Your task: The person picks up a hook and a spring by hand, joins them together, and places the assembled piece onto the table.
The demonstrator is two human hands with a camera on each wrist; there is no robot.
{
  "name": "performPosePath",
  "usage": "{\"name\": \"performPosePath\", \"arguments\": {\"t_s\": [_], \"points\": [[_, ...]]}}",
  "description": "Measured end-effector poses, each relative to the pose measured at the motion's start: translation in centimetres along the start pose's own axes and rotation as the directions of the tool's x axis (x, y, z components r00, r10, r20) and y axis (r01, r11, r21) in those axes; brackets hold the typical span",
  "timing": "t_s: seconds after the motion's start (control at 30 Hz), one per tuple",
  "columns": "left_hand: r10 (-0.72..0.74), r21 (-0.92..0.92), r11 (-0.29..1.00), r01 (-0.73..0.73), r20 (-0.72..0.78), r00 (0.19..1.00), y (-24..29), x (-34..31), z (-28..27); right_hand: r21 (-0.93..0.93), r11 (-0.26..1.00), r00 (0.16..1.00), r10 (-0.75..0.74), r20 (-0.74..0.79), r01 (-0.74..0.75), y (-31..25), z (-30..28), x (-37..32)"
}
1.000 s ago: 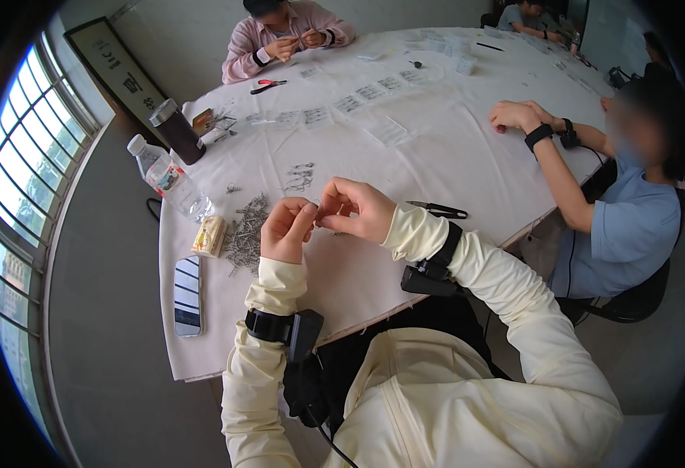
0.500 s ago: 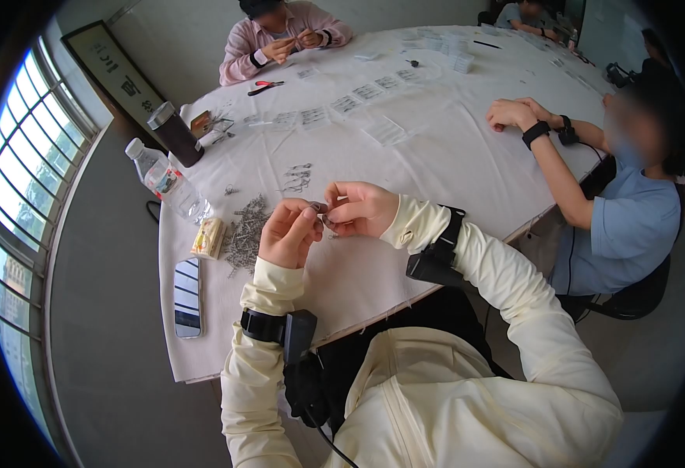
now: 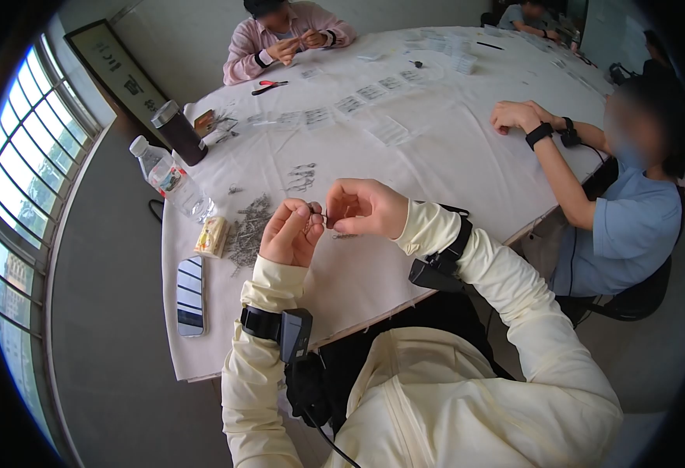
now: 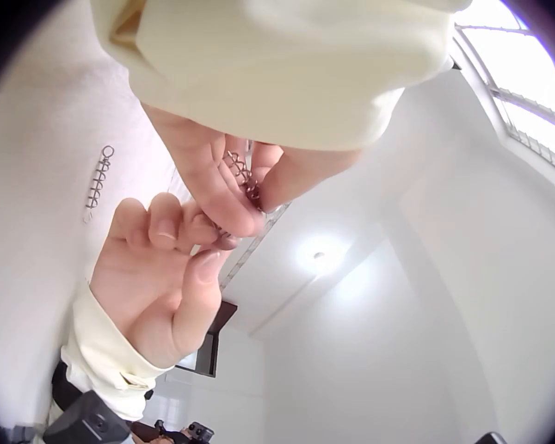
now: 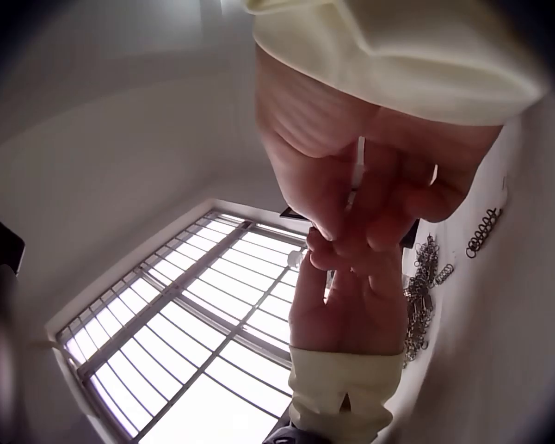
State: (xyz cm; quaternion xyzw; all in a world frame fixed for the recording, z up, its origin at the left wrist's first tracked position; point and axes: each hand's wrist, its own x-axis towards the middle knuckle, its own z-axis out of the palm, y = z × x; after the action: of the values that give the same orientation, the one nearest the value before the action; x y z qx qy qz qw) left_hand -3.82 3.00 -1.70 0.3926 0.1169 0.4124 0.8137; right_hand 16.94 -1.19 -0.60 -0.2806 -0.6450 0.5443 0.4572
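Observation:
A small metal wire coil [image 4: 240,174] lies between the fingers and thumb of my left hand [image 3: 292,232], which pinches it. My right hand [image 3: 367,209] meets it from the right, thumb and forefinger pinched at the coil's end; the exact contact is partly hidden by fingertips. Seen from the left wrist, the right hand [image 4: 162,268] is below the left one. A single coil [image 4: 98,181] rests on the cloth beside the hands. The right wrist view shows that loose coil [image 5: 484,232] too, while fingers cover the held one.
A heap of metal coils [image 3: 247,238] lies left of my hands, beside a tissue pack [image 3: 211,236], a phone [image 3: 189,296] and a water bottle [image 3: 169,179]. Farther back are a dark flask [image 3: 179,134], red-handled pliers [image 3: 269,87] and rows of coils [image 3: 348,104]. Other people sit around the table.
My right hand has shifted slightly to the right, and the fingers of both hands have changed their pinch. Both hands remain close together above the table.

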Motion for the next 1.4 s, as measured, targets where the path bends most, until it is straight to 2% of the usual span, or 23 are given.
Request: {"name": "performPosePath", "arguments": {"t_s": [0.03,0.07,0.13,0.17,0.23,0.47,0.57,0.63,0.77,0.83,0.97,1.17,1.23,1.3,1.37,1.4], "points": [[0.001,-0.001,1.0,-0.001,-0.001,1.0,0.1,0.0,0.0,-0.174,0.982,0.995,-0.086,-0.046,0.077,-0.1,0.2,0.0],[-0.002,0.009,1.0,0.002,-0.026,1.0,0.1,-0.1,0.1,-0.173,0.982,0.995,-0.085,-0.045,0.076,-0.2,0.3,0.0],[-0.002,0.017,1.0,0.003,-0.052,0.999,0.1,-0.1,0.1,-0.444,0.88,0.97,-0.228,-0.083,0.169,-0.7,0.5,-0.1],[-0.009,0.021,1.0,0.01,-0.062,0.998,0.1,-0.1,0.2,-0.443,0.88,0.97,-0.228,-0.081,0.169,-1.0,0.6,-0.2],[-0.017,0.024,1.0,0.019,-0.072,0.997,0.1,-0.1,0.1,-0.567,0.799,0.959,-0.279,-0.056,0.199,-1.6,0.7,-0.3],[-0.035,0.022,0.999,0.036,-0.05,0.998,0.0,0.0,-0.3,-0.601,0.745,0.922,-0.386,-0.036,0.288,-0.6,0.9,-0.1],[-0.038,0.024,0.999,0.04,-0.051,0.998,-0.1,0.0,-0.2,-0.674,0.674,0.897,-0.441,-0.037,0.304,-0.5,0.7,-0.1],[-0.041,0.026,0.999,0.042,-0.057,0.998,-0.1,0.0,-0.1,-0.715,0.602,0.876,-0.481,0.028,0.354,-0.4,0.6,0.0],[-0.057,0.039,0.997,0.06,-0.08,0.995,-0.1,-0.1,-0.2,-0.732,0.571,0.859,-0.511,0.038,0.372,-0.3,0.5,0.1],[-0.065,0.037,0.997,0.068,-0.084,0.994,-0.1,-0.1,-0.2,-0.755,0.509,0.827,-0.557,0.078,0.414,-0.1,0.4,0.2],[-0.077,0.04,0.996,0.081,-0.094,0.993,0.0,0.0,-0.2,-0.772,0.508,0.836,-0.546,0.053,0.381,-0.1,0.4,0.1],[-0.069,0.045,0.996,0.074,-0.11,0.992,-0.1,-0.1,-0.1,-0.845,0.39,0.787,-0.614,0.058,0.367,-0.4,0.2,0.2],[-0.047,0.064,0.996,0.054,-0.107,0.993,-0.3,0.0,0.2,-0.89,0.341,0.771,-0.636,0.017,0.301,-0.4,0.1,0.2],[0.056,0.198,0.979,-0.041,-0.07,0.996,-0.5,0.0,0.4,-0.88,0.384,0.773,-0.634,-0.03,0.281,-0.6,0.2,0.2],[0.097,0.227,0.97,-0.084,-0.047,0.994,-0.8,0.3,-0.1,-0.866,0.427,0.773,-0.63,-0.077,0.262,-1.0,0.5,0.0],[0.137,0.255,0.958,-0.127,-0.023,0.99,-0.9,0.4,-0.2,-0.804,0.558,0.822,-0.545,-0.168,0.206,-1.3,0.7,-0.2]]}}
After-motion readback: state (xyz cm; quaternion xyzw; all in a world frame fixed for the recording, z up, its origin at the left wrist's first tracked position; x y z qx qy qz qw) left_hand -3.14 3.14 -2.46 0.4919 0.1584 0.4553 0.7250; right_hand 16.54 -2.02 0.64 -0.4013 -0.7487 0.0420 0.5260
